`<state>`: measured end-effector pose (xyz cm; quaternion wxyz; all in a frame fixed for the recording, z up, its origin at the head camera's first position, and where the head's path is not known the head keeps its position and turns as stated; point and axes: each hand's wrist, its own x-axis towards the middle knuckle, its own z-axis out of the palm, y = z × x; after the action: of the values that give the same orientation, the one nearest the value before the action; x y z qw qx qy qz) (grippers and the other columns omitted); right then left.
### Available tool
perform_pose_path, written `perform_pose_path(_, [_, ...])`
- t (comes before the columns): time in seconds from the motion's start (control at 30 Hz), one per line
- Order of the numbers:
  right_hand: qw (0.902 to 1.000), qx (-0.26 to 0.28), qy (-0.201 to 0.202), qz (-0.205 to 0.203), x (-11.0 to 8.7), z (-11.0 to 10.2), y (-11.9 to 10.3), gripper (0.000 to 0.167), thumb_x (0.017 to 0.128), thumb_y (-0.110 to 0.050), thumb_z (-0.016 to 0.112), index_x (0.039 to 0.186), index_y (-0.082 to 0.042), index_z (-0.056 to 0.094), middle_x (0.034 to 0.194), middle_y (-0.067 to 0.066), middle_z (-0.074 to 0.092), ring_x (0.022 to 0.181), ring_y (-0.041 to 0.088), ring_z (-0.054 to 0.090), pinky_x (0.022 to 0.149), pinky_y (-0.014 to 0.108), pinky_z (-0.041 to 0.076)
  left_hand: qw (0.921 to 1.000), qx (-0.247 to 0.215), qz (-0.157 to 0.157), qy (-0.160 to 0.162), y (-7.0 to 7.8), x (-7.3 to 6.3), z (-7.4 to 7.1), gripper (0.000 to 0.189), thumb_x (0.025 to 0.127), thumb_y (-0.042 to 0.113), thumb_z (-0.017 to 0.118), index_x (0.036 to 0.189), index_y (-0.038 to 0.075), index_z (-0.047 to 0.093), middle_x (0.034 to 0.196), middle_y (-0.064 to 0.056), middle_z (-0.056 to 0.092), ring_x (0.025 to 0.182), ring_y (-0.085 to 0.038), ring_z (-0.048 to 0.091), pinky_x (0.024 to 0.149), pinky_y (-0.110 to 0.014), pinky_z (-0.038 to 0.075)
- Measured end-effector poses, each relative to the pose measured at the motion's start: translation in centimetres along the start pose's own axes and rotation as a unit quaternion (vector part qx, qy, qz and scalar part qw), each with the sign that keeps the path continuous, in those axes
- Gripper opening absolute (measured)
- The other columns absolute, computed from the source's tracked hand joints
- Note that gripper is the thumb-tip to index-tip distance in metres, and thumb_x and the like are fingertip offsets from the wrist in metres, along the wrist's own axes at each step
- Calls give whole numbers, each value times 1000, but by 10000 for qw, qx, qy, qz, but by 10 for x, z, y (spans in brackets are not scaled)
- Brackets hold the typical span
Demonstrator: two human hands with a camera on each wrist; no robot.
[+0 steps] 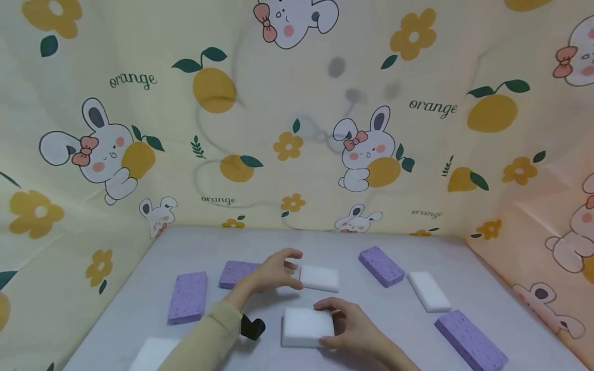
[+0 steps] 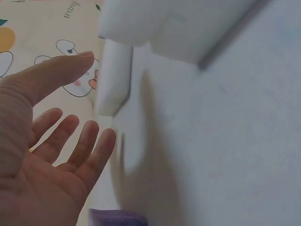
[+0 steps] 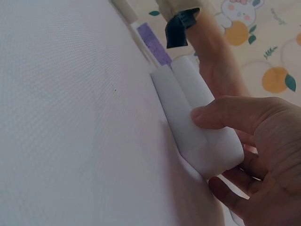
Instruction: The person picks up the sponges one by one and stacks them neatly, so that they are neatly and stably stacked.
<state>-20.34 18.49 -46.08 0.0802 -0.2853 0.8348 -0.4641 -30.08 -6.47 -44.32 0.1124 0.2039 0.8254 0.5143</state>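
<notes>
The right hand (image 1: 350,327) has its thumb and bent fingers round the right end of a white stack (image 1: 303,327), which rests on the table (image 1: 269,355) just left of its palm; a lengthwise seam in the right wrist view suggests 2 white blocks lying flat, 1 on the other. The left hand (image 1: 274,274) is empty, its thumb and fingers spread well apart; their gap faces the far white block (image 1: 321,279), just off the fingertips and ahead of the right hand; whether anything touches it, I cannot tell.

As I judge it, the stacking is only partly done; 2 blocks sit together in the right hand's grip, and the other pieces lie separate. To the right of the right hand are the right white block (image 1: 428,292), the far purple sponge (image 1: 381,266) and the near purple sponge (image 1: 471,340); just left of the left hand, partly behind it, is the middle purple sponge (image 1: 237,273), with the left purple sponge (image 1: 187,298) farther out; beside the left forearm lies the left white block (image 1: 152,354), partly out of view; these seem left to handle.
</notes>
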Motion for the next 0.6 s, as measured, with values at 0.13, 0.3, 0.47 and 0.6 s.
perform_pose_path(0.13, [9999, 117, -46, 78, -1, -1, -1, 56, 75, -18, 86, 125, -16, 61, 125, 0, 61, 99, 19, 62, 90, 33, 49, 9999, 73, -128, 12, -4, 3, 4, 77, 75, 16, 87, 141, 9, 49, 140, -9, 51, 121, -28, 54, 96, -44, 50])
perform_pose_path(0.3, [9998, 76, -83, 190, -1, -1, 3, 55, 75, -21, 86, 124, -19, 61, 123, -2, 61, 99, 19, 62, 91, 32, 48, 9998, 183, -82, 28, -7, 6, 9, 74, 75, 16, 87, 140, 9, 50, 140, -10, 52, 120, -29, 54, 95, -46, 50])
perform_pose_path(0.47, [9998, 97, -114, 160, -1, -1, 5, 54, 77, -24, 85, 125, -20, 61, 122, -3, 61, 99, 19, 63, 90, 30, 48, 9998, 198, 17, 4, -8, 10, 11, 73, 75, 13, 87, 139, 8, 51, 140, -10, 51, 119, -30, 55, 95, -46, 50])
perform_pose_path(0.6, [9997, 155, -127, 168, 0, -1, 3, 54, 77, -23, 85, 125, -19, 61, 122, -2, 61, 98, 19, 62, 89, 29, 48, 9999, 135, -80, -61, -7, 11, 12, 73, 75, 10, 86, 139, 9, 51, 141, -9, 51, 120, -29, 55, 96, -46, 50])
